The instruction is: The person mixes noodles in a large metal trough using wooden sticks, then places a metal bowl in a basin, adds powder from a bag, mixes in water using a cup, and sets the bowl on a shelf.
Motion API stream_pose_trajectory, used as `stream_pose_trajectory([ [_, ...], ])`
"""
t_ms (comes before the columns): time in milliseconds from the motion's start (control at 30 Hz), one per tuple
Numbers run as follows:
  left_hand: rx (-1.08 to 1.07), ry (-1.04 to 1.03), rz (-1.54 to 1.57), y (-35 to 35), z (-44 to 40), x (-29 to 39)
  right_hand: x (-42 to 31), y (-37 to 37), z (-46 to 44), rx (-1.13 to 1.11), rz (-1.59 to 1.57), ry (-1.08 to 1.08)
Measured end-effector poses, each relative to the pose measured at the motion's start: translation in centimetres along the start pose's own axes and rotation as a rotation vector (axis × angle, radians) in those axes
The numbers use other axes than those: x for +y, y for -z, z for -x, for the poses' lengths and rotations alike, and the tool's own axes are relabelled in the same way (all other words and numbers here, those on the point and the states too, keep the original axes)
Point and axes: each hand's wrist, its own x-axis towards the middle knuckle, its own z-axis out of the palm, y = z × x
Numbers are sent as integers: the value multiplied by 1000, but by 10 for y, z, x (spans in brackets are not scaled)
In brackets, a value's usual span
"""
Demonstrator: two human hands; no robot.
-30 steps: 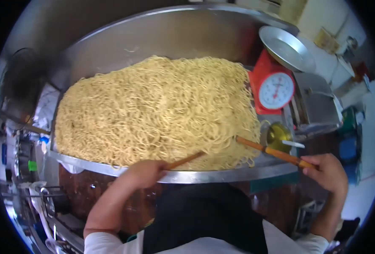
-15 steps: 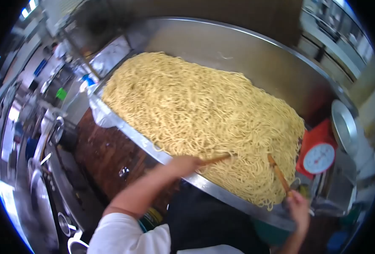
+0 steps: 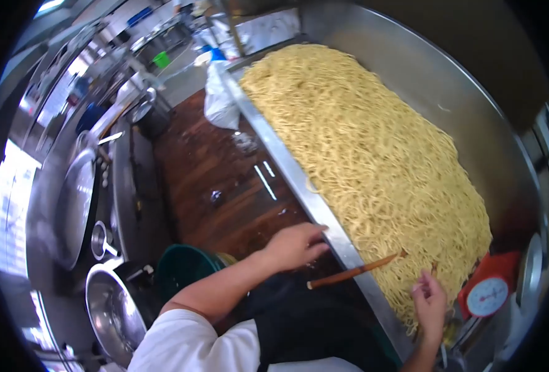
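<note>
A wooden stick (image 3: 355,271) lies across the metal rim of a big tray, one end on the noodles (image 3: 373,155) and the other jutting out over the near side. My left hand (image 3: 296,247) holds nothing; its fingers are apart beside the rim, just short of that stick. Over the near right corner of the noodles, my right hand (image 3: 429,301) has its fingers loosely raised and apart. The tip of a second wooden stick (image 3: 434,268) shows just beyond those fingers, while most of it is hidden by the hand.
A red dial scale (image 3: 486,296) with a metal pan stands at the tray's right end. A white plastic bag (image 3: 220,99) hangs at its far left corner. Wet brown floor (image 3: 225,186) lies left of the tray. A green bucket (image 3: 184,270), steel bowl (image 3: 114,310) and wok (image 3: 79,208) are at left.
My left hand has let go of its stick, which now rests on the rim. My right hand's grip has loosened over the other stick. The view has swung left.
</note>
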Motion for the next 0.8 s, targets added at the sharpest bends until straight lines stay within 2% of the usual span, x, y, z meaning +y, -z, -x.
stream_pose_trajectory([
  [67,-111,45,30,-1,19,-11,2,-30,-1,-240,1,-5],
  [200,-297,88,-40,-10,66,-63,-11,-98,2,-398,24,82],
  [300,-378,157,-16,8,97,-91,-45,-142,10,-343,174,263],
  [333,-453,193,-38,14,105,-99,-73,-157,15,-380,188,224],
  [400,-489,219,-42,22,116,-114,-66,-194,4,-285,349,705],
  [433,-533,239,-59,25,120,-122,-70,-206,6,-289,356,711],
  [500,-475,217,-46,33,131,-138,-86,-237,11,-550,553,347],
  [600,-412,197,-22,40,143,-152,-56,-234,14,-555,948,259],
  [733,-395,226,8,44,154,-169,-23,-205,29,-458,995,275],
  [800,-398,210,12,40,158,-180,-20,-186,42,-487,1046,5],
])
